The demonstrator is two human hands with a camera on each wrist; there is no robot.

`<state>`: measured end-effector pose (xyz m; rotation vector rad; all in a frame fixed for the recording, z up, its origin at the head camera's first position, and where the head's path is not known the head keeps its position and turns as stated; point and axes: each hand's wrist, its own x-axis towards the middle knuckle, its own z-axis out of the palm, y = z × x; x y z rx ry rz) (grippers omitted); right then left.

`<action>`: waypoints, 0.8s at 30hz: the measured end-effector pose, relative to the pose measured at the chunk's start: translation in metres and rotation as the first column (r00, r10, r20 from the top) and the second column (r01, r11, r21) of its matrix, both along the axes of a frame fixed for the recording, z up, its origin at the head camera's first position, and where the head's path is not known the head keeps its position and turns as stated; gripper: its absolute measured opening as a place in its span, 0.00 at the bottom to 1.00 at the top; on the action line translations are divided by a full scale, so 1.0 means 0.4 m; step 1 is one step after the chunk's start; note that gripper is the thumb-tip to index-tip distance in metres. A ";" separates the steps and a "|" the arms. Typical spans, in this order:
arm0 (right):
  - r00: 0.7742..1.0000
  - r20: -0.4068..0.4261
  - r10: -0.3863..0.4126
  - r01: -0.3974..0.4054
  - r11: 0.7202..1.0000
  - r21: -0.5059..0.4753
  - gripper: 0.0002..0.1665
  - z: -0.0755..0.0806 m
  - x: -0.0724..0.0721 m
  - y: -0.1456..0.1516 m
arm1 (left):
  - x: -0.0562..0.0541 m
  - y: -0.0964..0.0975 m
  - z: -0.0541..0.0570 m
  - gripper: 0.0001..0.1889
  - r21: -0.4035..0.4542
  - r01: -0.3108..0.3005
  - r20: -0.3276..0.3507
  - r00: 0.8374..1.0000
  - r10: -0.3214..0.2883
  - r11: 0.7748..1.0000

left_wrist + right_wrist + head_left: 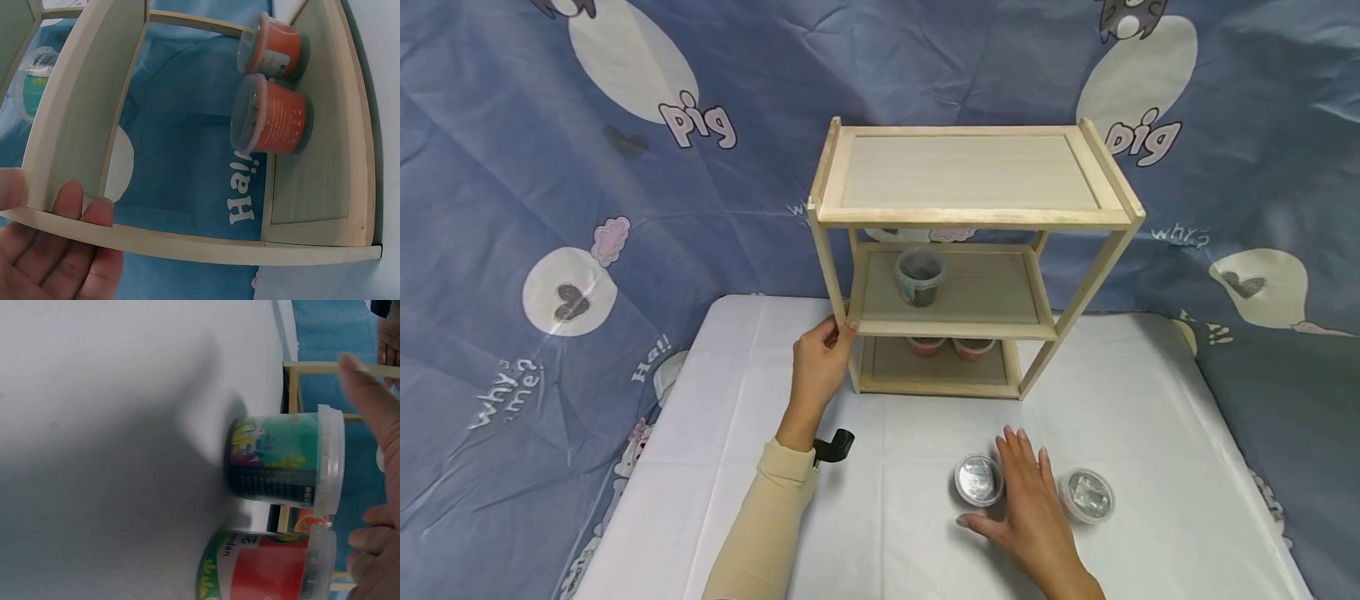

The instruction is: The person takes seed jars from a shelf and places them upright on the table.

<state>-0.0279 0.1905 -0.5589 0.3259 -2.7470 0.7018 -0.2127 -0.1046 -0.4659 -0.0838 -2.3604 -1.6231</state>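
Observation:
My left hand point(820, 367) grips the left front post of a pale wooden three-tier shelf point(958, 171) at the middle tier. In the left wrist view its fingers point(67, 199) curl round that post. My right hand point(1030, 508) hovers over the white table with fingers spread and thumb apart. It lies between two lidded plastic tubs, over the left one's near side. The left tub point(979, 480) has a green label point(275, 459) in the right wrist view; the right tub point(1087, 496) has a red one point(269, 569). Whether the hand touches either is unclear.
A green-labelled tub point(920, 277) stands on the middle tier, left of centre. Two orange-red tubs point(281, 119) sit side by side on the bottom tier, partly hidden in the head view. Blue printed cloth point(760, 208) hangs behind and beside the table point(917, 533).

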 end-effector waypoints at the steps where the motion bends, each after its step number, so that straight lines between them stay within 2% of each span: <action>1: 1.000 -0.016 0.007 -0.008 1.000 -0.016 0.78 0.002 -0.002 0.001 | 0.000 0.000 0.000 0.19 0.003 -0.001 -0.001 1.000 0.001 1.000; 5: 0.998 -0.058 0.021 -0.026 0.996 -0.080 0.81 0.007 -0.010 0.004 | -0.001 0.000 -0.001 0.18 0.015 0.007 -0.004 1.000 -0.007 1.000; 10: 0.996 -0.084 0.025 -0.039 0.986 -0.163 0.81 0.010 -0.020 0.011 | -0.001 0.001 -0.003 0.19 0.021 0.012 -0.003 1.000 -0.012 1.000; 17: 0.998 -0.061 -0.011 -0.003 0.975 -0.221 0.79 0.022 -0.027 0.017 | -0.002 0.001 -0.004 0.19 0.025 0.014 -0.009 1.000 -0.014 1.000; 24: 0.996 -0.080 -0.036 0.012 0.960 -0.280 0.79 0.056 -0.041 0.019 | -0.002 0.000 -0.004 0.19 0.024 0.018 -0.003 1.000 -0.017 1.000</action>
